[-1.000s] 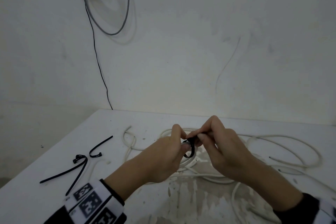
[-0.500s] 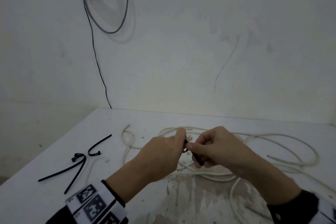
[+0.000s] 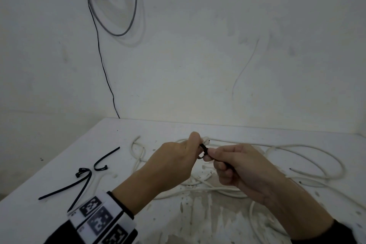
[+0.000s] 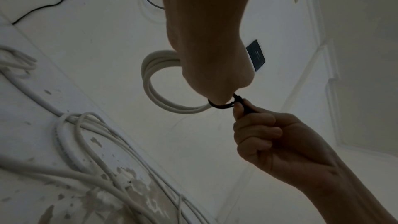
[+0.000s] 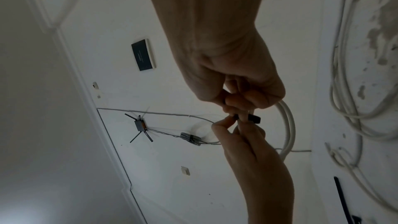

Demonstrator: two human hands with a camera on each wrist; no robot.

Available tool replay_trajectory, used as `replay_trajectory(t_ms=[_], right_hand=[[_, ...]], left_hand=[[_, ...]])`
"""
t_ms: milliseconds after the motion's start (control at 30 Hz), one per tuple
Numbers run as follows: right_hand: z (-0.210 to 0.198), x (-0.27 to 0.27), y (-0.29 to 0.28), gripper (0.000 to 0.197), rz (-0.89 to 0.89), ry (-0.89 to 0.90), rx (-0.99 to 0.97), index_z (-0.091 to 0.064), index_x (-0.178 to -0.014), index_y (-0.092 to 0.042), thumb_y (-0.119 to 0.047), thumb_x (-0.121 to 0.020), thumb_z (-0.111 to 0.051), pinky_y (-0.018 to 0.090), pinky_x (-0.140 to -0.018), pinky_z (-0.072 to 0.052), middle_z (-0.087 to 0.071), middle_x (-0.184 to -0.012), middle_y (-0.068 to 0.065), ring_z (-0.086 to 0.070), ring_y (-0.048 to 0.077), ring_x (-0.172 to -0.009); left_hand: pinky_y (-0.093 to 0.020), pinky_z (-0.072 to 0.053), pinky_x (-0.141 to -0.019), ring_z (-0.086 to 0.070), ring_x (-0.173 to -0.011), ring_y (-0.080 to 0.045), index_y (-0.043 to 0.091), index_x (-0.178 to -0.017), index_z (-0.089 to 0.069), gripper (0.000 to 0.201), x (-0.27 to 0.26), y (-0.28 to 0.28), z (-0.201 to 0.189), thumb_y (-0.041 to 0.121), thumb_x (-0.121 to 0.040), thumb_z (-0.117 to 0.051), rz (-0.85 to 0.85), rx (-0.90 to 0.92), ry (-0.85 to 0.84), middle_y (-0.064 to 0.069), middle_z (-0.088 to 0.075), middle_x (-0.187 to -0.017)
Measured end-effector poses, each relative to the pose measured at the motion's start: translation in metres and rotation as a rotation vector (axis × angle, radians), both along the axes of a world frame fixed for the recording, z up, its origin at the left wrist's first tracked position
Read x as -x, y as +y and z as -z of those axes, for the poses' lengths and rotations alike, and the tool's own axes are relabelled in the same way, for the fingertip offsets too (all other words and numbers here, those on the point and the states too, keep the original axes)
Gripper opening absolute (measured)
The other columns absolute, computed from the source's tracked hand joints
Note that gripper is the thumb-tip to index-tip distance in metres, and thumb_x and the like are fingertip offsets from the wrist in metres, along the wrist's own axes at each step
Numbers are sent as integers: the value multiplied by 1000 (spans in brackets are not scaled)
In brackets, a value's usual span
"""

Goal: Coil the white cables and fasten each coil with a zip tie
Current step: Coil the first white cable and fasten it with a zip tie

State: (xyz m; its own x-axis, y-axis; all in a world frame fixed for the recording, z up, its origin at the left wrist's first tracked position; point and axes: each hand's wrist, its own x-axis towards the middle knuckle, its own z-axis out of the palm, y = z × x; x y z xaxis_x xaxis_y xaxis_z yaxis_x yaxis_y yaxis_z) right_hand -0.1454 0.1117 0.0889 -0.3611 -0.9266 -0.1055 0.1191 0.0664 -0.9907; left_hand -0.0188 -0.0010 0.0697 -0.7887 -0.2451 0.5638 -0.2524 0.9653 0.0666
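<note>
A small coil of white cable [image 4: 150,81] hangs from my left hand [image 3: 199,144], which grips it in a fist above the table. A black zip tie [image 4: 221,106] is looped around the coil's strands just below that fist. My right hand [image 3: 210,154] pinches the tie's tail close to its head, the other fingers curled around the strap. In the right wrist view the right hand [image 5: 237,101] and left hand [image 5: 237,130] meet at the tie's black head [image 5: 255,118], with the coil [image 5: 288,125] beside them. The left hand hides most of the coil in the head view.
Loose white cables [image 3: 316,148] sprawl over the white table [image 3: 178,127] under and to the right of my hands. Spare black zip ties [image 3: 79,180] lie near the table's left edge, one curved tie [image 3: 105,160] beside them. A grey cable [image 3: 118,31] hangs on the wall.
The tie's wide loop has shrunk tight around the coil. My right hand has drawn the tail down and to the right; the left hand has stayed in place.
</note>
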Motion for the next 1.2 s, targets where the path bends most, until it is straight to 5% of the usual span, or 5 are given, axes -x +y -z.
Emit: replay_trajectory(t_ms=[267,500,733,900,1200], right_hand=[[3,-4,2,18,4,-125,100,-66,-76,8,5,-85,-51,18,-38,-20,-32,-39,-1,-21,7,-34],[4,-3,5,27,-51,-136,76,-63,-92,13,9,-87,-36,18,-38,-19,-23,-40,-4,-17,7,-34],[-4,-1,4,29,-110,15,-78,-55,-75,-5,-14,-98,-40,22,-44,-43,-56,-54,7,-51,16,-44],[2,-3,0,26,38,94,-100,-58,-70,-4,-4,-91,-43,16,-39,-13,-23,-42,-6,-15,8,-35],[11,-11,-1,38,171,-43,74,-58,-51,-9,-17,-88,-60,11,-37,-14,-19,-37,-7,-13,6,-30]], left_hand=[[-14,-7,-29,-10,-30,-5,8,-92,-48,6,2,-2,1,9,-86,-48,36,-10,7,17,-13,-49],[-23,-24,-37,-27,-37,-11,8,-115,-42,22,2,-6,6,20,-100,-31,18,-26,-52,11,-30,-51],[-16,-18,-35,-21,-33,-5,11,-102,-43,11,-3,-1,1,19,-94,-40,98,-71,-86,16,-20,-48],[-19,-21,-40,-28,-39,-9,8,-114,-43,20,4,-3,7,19,-99,-35,60,-4,-100,13,-27,-51],[-18,-22,-29,-15,-30,-5,10,-101,-44,13,1,4,-1,9,-89,-49,110,-67,-56,16,-13,-46]])
